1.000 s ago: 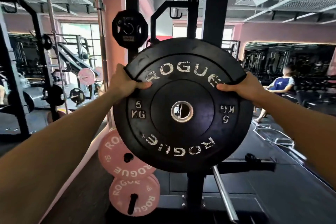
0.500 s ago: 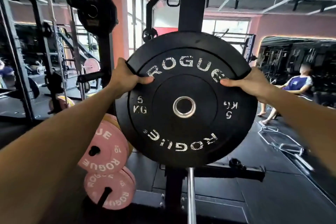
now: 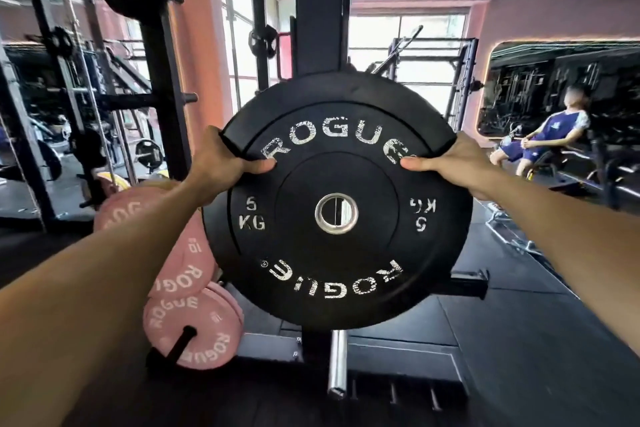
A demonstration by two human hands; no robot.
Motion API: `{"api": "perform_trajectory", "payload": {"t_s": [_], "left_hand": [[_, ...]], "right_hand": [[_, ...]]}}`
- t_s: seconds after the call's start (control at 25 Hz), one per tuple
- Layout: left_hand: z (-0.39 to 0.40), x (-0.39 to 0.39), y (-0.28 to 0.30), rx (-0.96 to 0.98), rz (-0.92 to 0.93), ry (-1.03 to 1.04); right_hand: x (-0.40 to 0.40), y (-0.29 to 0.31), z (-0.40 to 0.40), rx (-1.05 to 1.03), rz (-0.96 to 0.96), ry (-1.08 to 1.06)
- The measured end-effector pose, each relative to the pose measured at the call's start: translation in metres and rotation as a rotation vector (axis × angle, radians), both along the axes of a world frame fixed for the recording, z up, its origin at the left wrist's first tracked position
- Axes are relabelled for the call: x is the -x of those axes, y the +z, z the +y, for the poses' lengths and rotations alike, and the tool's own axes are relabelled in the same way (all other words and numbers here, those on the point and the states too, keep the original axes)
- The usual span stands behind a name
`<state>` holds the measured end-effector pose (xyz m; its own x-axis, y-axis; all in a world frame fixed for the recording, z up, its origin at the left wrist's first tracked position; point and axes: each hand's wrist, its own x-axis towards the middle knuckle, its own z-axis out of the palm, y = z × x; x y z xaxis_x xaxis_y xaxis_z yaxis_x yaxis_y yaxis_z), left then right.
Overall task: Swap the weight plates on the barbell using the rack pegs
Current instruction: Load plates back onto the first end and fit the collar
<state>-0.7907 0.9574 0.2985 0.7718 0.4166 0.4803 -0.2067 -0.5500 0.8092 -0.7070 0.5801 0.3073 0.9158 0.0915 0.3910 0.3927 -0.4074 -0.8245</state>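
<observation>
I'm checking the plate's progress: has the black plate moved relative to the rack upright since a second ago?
Yes. The black plate has shifted left against the upright, now roughly centred on it, gripped by both hands.

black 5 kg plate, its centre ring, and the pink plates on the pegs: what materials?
Black plate: likely rubber; matte face, scuffed and worn white lettering, moulded ridge. Centre ring: metal, probably steel; bright silvery sheen. Pink plates: seemingly the same matte rubber, coloured pink, white lettering. Both hands, left hand and right hand, grip the black plate's upper rim.
</observation>
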Motion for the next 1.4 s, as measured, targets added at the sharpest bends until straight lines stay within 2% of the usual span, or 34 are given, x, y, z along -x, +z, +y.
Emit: {"api": "perform_trajectory", "payload": {"t_s": [0.16, 0.32, 0.48, 0.64, 0.84, 1.0, 1.12, 1.4], "left_hand": [[-0.012, 0.004, -0.097, 0.026, 0.009, -0.047], [-0.008, 0.000, -0.183, -0.039, 0.080, -0.092], [-0.012, -0.006, -0.267, -0.069, 0.071, -0.101], [-0.015, -0.004, -0.335, -0.100, 0.114, -0.109], [-0.020, -0.003, -0.425, -0.016, 0.088, -0.074], [-0.017, -0.009, -0.468, 0.010, 0.059, -0.081], [-0.010, -0.016, -0.488, -0.019, 0.150, -0.081], [0.008, -0.033, -0.499, -0.017, 0.192, -0.062]], "right_hand": [[0.002, -0.094, -0.009, 0.039, 0.033, 0.042], [0.007, -0.183, -0.016, 0.046, 0.073, 0.034], [0.008, -0.275, -0.023, 0.042, 0.075, -0.005], [0.014, -0.343, -0.030, 0.033, 0.088, -0.016], [0.019, -0.421, -0.029, 0.066, 0.110, -0.064], [0.016, -0.464, -0.025, 0.079, 0.147, -0.056], [0.006, -0.488, -0.018, 0.069, 0.181, -0.050], [-0.012, -0.496, 0.000, 0.087, 0.198, -0.067]]}}
